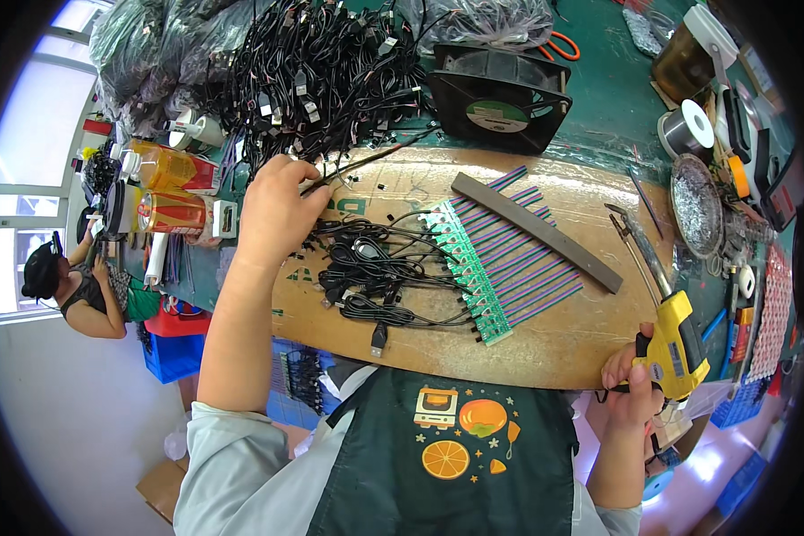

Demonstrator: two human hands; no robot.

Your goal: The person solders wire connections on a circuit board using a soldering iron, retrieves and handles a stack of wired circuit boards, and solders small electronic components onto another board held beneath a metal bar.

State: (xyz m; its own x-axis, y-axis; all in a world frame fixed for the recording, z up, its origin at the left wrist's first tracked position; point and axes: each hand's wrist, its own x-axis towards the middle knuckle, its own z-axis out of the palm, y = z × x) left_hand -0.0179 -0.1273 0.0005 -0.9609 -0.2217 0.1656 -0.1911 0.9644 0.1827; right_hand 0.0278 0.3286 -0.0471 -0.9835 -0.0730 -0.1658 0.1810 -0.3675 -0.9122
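Windows [31, 116] are glowing at 10 o'clock above a pale wall [49, 357]. The green surface [603, 54] is spreading toward 1 o'clock, the floor [701, 460] shining at 4.

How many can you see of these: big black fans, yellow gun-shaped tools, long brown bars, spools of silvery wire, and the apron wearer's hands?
Black fan: 1
Yellow tool: 1
Brown bar: 1
Wire spool: 1
Hands, left hand and right hand: 2
Total: 6
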